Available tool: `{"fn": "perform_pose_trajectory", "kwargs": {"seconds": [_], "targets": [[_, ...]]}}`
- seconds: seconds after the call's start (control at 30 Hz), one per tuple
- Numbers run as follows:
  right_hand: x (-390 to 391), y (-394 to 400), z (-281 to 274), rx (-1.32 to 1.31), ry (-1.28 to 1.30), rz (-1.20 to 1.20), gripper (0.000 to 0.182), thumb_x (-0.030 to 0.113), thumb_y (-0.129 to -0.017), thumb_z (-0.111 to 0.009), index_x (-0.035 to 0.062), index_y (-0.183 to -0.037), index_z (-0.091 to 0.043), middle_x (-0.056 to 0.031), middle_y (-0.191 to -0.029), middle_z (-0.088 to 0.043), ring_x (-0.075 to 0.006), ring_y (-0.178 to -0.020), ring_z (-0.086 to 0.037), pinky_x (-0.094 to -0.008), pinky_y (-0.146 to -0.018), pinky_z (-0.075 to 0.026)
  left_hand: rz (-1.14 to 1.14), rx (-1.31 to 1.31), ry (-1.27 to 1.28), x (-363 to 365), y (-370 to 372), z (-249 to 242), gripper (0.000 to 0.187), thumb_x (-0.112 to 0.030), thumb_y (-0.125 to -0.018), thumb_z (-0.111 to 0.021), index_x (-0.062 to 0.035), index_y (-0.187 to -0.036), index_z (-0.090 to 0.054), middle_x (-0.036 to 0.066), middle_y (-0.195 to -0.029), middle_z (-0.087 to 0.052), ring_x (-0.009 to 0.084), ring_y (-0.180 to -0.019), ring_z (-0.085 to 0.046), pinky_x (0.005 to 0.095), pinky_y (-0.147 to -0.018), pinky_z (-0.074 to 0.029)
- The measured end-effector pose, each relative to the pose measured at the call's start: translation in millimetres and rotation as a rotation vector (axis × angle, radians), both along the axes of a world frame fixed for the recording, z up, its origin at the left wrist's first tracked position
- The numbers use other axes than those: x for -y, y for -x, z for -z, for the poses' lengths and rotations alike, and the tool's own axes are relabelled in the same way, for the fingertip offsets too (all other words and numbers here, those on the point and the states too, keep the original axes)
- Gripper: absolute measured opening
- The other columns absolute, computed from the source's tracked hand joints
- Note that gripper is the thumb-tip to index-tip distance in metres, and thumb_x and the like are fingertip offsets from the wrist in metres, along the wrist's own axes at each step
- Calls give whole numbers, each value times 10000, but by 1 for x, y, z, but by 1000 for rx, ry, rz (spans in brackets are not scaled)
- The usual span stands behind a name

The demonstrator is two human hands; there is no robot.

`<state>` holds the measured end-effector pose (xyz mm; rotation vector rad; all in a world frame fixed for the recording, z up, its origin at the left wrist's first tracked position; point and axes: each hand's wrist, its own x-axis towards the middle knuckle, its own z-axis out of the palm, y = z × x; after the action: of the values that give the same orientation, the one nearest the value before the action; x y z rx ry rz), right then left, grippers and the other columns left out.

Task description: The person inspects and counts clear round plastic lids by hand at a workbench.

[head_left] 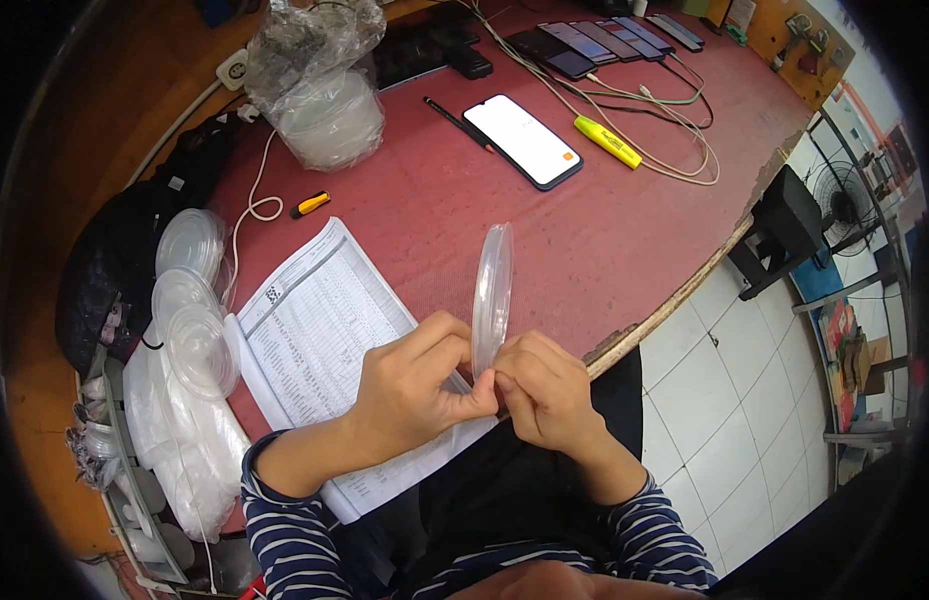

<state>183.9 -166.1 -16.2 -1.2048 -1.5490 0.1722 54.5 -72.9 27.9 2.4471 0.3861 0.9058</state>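
Observation:
Clear round plastic lids [494, 285], seen edge-on and pressed together, stand upright between my two hands near the table's front edge. My left hand [417, 382] grips their lower left side, thumb reaching across toward the other hand. On the lower right, my right hand [545, 390] pinches the rim with curled fingers. The thumbs and fingertips meet at the bottom of the lids and hide that part of the rim. Under my left forearm lies a printed paper form [325, 320]. More clear lids [198, 345] rest to the left of the paper.
A plastic-wrapped stack of containers [330, 115] stands at the back left. A lit phone [523, 142], a pencil [459, 124], a yellow highlighter [608, 142] and cables lie on the red table [415, 225]. Several phones [605, 42] line the back. A plastic bag [190, 450] lies left.

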Motion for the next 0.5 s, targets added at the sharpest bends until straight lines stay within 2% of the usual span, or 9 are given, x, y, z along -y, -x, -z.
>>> {"fn": "perform_pose_trajectory", "kwargs": {"seconds": [0.17, 0.5], "targets": [[-7, 6, -3, 56, 4, 136, 118, -4, -678, -606, 21, -772, -538, -100, -695, -484, -263, -619, -517, -324, -528, -427, -65, -4, -34, -7, 1, 8, 182, -125, -659, -650, -32, -633, -496, 47, -660, -495, 178, -450, -510, 273, -404, -415], [-9, 11, -10, 85, -18, 187, 97, -30, -693, -589, 13, -764, -539, -104, -667, -480, -269, -584, -502, -328, -511, -421, -122, -13, -72, -8, -1, 19, 181, -147, -700, -592, -52, -634, -453, 62, -641, -459, 223, -433, -479, 314, -381, -391]]}}
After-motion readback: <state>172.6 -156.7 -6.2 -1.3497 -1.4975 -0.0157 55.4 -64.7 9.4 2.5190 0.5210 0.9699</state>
